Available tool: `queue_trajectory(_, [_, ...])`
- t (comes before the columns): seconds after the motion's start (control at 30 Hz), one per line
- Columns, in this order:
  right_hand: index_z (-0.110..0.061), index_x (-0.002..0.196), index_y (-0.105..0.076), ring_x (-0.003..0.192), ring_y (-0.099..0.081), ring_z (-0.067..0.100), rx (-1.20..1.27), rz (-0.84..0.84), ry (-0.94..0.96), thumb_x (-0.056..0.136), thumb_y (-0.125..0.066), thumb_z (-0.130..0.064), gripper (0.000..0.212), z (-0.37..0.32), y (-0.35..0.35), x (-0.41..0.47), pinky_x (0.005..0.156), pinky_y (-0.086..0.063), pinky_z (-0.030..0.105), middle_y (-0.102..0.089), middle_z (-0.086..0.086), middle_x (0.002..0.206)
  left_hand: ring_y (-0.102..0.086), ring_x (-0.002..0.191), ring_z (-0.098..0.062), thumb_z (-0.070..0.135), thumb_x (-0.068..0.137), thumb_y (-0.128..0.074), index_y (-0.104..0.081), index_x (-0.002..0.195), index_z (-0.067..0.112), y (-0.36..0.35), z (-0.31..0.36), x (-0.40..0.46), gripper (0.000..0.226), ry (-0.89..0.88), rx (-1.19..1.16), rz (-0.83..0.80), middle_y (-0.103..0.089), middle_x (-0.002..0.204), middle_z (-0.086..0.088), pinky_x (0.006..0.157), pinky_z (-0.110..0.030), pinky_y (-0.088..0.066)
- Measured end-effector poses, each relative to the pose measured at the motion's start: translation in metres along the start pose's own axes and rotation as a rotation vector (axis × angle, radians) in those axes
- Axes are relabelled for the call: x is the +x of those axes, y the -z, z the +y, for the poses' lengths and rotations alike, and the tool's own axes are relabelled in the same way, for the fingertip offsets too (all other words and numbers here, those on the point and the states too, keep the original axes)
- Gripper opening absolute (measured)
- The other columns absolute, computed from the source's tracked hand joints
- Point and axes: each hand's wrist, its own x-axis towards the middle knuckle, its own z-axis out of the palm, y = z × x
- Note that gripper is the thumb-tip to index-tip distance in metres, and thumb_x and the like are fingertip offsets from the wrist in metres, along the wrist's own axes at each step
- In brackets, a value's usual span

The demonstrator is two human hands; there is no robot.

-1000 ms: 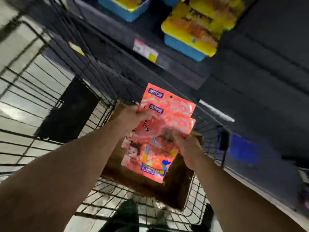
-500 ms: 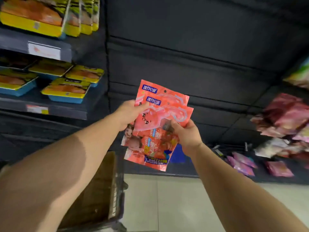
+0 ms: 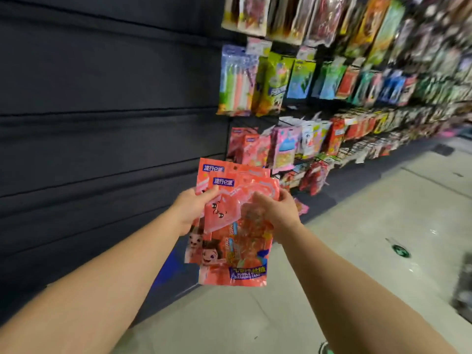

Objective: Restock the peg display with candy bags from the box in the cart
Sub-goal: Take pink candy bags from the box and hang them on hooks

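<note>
Head view, peg display (image 3: 332, 103) beyond candy bags (image 3: 237, 233)

Coral-pink candy bags (image 3: 235, 233) with blue labels and cartoon faces, dark grey wall panel (image 3: 102, 123), seemingly multicoloured hanging packets (image 3: 332, 80)

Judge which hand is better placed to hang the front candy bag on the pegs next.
Probably the right hand. It pinches the front pink candy bag at its right edge, on the side nearer the peg display. The left hand grips the stack's left edge, on the side toward the dark wall panel.
</note>
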Motion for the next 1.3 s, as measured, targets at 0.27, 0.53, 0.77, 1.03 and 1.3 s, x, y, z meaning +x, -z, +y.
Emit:
queue_trajectory(0.27, [-0.019, 0.089, -0.066, 0.066, -0.075, 0.018, -0.055, 0.024, -0.013, 0.089, -0.072, -0.017, 0.007, 0.017, 0.028, 0.105, 0.072, -0.062, 0.04, -0.076, -0.004, 0.071, -0.071, 0.104, -0.021, 0.016, 0.097, -0.065, -0.071, 0.104, 0.017, -0.04, -0.006, 0.108, 0.01, 0.034, 0.08, -0.085, -0.074, 0.115, -0.008, 0.074, -0.026, -0.055])
queue_trajectory(0.53, [-0.024, 0.084, -0.072, 0.083, -0.074, 0.025, -0.125, 0.112, -0.034, 0.086, -0.075, -0.029, 0.006, 0.007, 0.019, 0.242, 0.079, -0.061, 0.046, -0.077, 0.002, 0.088, -0.054, 0.117, -0.015, 0.037, 0.095, -0.064, -0.063, 0.127, 0.021, -0.056, 0.012, 0.235, 0.036, 0.005, 0.168, -0.006, -0.062, 0.12, 0.007, 0.093, -0.029, -0.036])
queue_trajectory(0.77, [-0.022, 0.085, -0.068, 0.078, -0.071, 0.019, -0.101, 0.074, -0.058, 0.09, -0.071, -0.022, 0.006, 0.017, 0.016, 0.322, 0.06, -0.058, 0.027, -0.073, 0.001, 0.089, -0.062, 0.113, -0.017, 0.049, 0.095, -0.058, -0.07, 0.117, 0.025, -0.049, 0.0, 0.309, 0.035, 0.116, 0.139, 0.024, -0.071, 0.115, 0.005, 0.09, -0.034, -0.043])
queue_trajectory(1.03, [-0.013, 0.097, -0.069, 0.078, -0.071, 0.021, -0.114, -0.109, -0.166, 0.09, -0.07, -0.03, 0.019, 0.03, 0.026, 0.423, 0.072, -0.059, 0.037, -0.073, 0.002, 0.087, -0.063, 0.099, -0.024, 0.059, 0.09, -0.06, -0.067, 0.11, 0.023, -0.048, -0.017, 0.365, 0.042, 0.23, 0.125, 0.318, -0.068, 0.11, -0.003, 0.083, -0.042, -0.051])
queue_trajectory(1.3, [-0.016, 0.097, -0.065, 0.091, -0.072, 0.032, -0.117, -0.343, -0.18, 0.092, -0.069, -0.03, 0.016, 0.021, 0.043, 0.527, 0.08, -0.061, 0.045, -0.074, 0.013, 0.105, -0.062, 0.107, -0.032, 0.076, 0.07, -0.063, -0.065, 0.115, 0.019, -0.063, -0.032, 0.382, 0.073, 0.327, 0.099, 0.624, -0.066, 0.115, -0.008, 0.097, -0.054, -0.049])
